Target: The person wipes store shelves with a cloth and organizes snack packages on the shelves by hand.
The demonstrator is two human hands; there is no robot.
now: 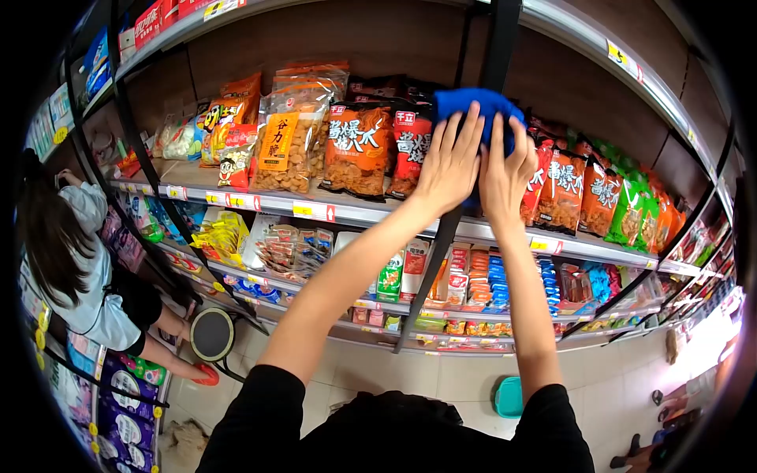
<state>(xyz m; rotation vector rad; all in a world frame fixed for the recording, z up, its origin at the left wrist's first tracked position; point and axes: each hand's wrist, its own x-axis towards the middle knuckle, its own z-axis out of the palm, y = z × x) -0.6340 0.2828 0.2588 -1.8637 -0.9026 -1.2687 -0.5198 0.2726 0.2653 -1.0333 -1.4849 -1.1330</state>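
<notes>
A blue cloth (471, 98) is wrapped about the black upright post (502, 43) of the shelf rack. My left hand (449, 162) lies on the cloth's left side, its fingers pointing up and pressed round it. On the other side my right hand (507, 169) grips the cloth with bent fingers. Part of the cloth and both fingertips' contact with the post are hidden. Close to my left hand stand a red snack bag (408, 150) and an orange-and-black snack bag (356, 150). Right of my right hand are more orange snack bags (561, 189).
Price labels line the shelf edge (378, 213). Lower shelves hold small packets (473, 276). Another person (71, 252) stands at the left, near a round dark object with a pale rim (212, 334). A teal basin (509, 398) is on the floor; people's legs (678, 398) show at right.
</notes>
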